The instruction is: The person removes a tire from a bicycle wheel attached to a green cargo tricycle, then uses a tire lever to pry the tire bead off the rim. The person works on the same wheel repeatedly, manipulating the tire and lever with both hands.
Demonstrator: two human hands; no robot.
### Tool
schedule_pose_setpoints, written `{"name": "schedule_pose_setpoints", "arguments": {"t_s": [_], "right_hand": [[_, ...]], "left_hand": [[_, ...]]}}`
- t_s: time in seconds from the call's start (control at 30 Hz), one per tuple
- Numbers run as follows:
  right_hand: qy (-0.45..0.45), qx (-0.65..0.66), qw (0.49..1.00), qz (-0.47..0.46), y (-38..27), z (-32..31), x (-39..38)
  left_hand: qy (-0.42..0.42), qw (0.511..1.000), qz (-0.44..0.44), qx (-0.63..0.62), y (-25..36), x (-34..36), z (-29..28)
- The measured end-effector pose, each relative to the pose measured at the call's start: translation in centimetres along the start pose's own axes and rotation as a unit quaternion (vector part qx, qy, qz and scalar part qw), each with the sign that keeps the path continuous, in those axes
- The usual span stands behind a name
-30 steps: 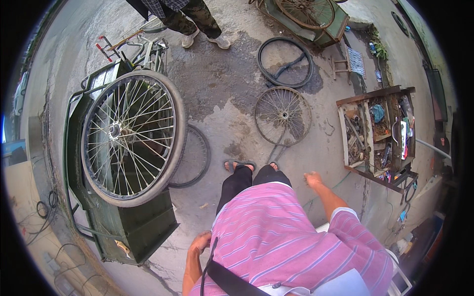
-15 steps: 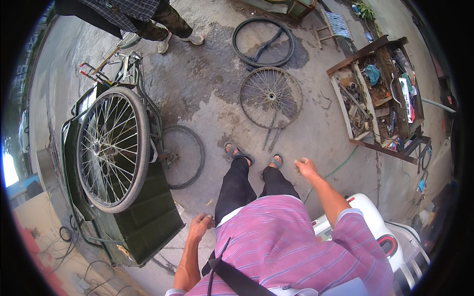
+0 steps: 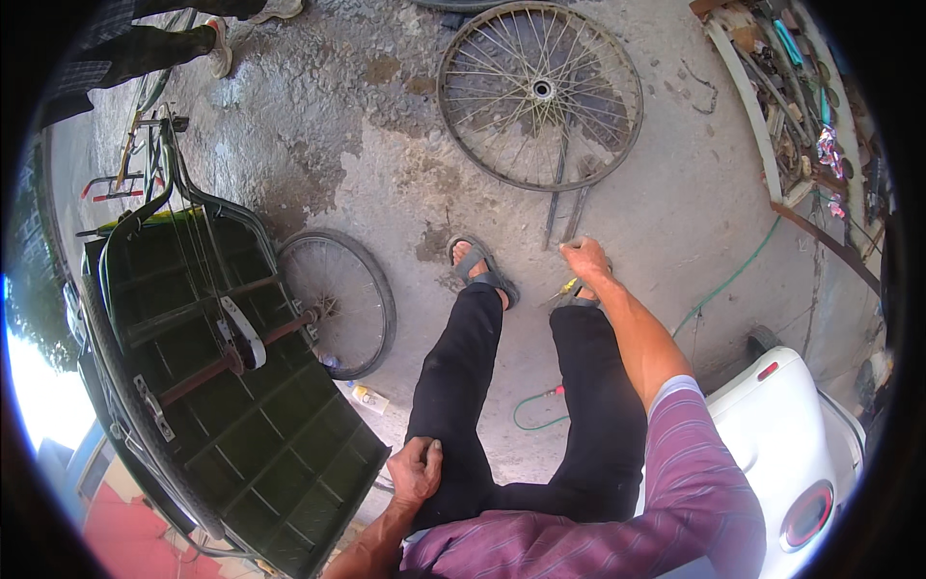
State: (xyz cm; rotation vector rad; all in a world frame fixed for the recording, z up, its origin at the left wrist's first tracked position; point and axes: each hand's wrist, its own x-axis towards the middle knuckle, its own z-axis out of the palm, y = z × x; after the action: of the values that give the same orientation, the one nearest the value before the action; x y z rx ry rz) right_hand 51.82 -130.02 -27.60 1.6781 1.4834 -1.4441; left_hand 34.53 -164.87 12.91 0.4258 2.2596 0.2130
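My left hand [image 3: 416,470] lies against the left thigh of my black trousers [image 3: 447,376], its fingers curled closed. What is inside that hand, if anything, is hidden. Out in front, my right hand [image 3: 586,259] hangs above my right foot with fingers pinched together. A small yellow thing [image 3: 567,287] shows just below it, beside the sandal; I cannot tell whether the hand touches it. Ahead of the right hand lies a bare spoked wheel rim [image 3: 447,85] without a tyre. Two thin metal bars [image 3: 552,207] reach from it toward the hand.
On the left stands a tipped dark green cart [image 3: 231,425] with a bare axle [image 3: 198,381] and a tyred wheel [image 3: 389,309]. A box of scrap and tools [image 3: 762,125] is at the upper right. A green hose [image 3: 728,280] crosses the ground near a white scooter [image 3: 772,405]. Another person's legs [image 3: 159,53] show at the upper left.
My view has come lower and closer to the ground. My left hand has moved onto the thigh, and the right has reached forward. The large tyred wheel over the cart no longer shows.
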Motion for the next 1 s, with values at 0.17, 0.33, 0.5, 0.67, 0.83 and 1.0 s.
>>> {"name": "schedule_pose_setpoints", "arguments": {"t_s": [0.17, 0.33, 0.5, 0.67, 0.83, 1.0], "right_hand": [[0.107, -0.068, 0.992, 0.022, 0.4, 6.9, 13.5], [0.130, -0.112, 0.985, 0.024, 2.0, 8.5, 18.6], [0.051, -0.140, 0.989, 0.005, 3.3, 7.0, 14.4], [0.032, -0.135, 0.989, -0.053, 4.7, 1.3, 3.3], [-0.046, -0.045, 0.996, -0.056, 1.1, -10.2, -7.9], [-0.156, 0.098, 0.980, 0.072, 1.9, -19.5, -16.6]], "left_hand": [[0.012, 0.999, -0.024, -0.020, -1.8, 1.7, 0.7], [0.007, 1.000, 0.007, 0.011, -1.3, 2.8, 1.0], [0.002, 0.999, -0.032, -0.002, 0.7, 2.6, 1.0], [-0.025, 0.997, -0.065, -0.021, 2.0, 1.2, 1.4], [-0.076, 0.987, -0.134, -0.039, 3.0, -0.4, 2.5], [-0.144, 0.938, -0.210, -0.234, 2.9, -2.1, 1.2]]}}
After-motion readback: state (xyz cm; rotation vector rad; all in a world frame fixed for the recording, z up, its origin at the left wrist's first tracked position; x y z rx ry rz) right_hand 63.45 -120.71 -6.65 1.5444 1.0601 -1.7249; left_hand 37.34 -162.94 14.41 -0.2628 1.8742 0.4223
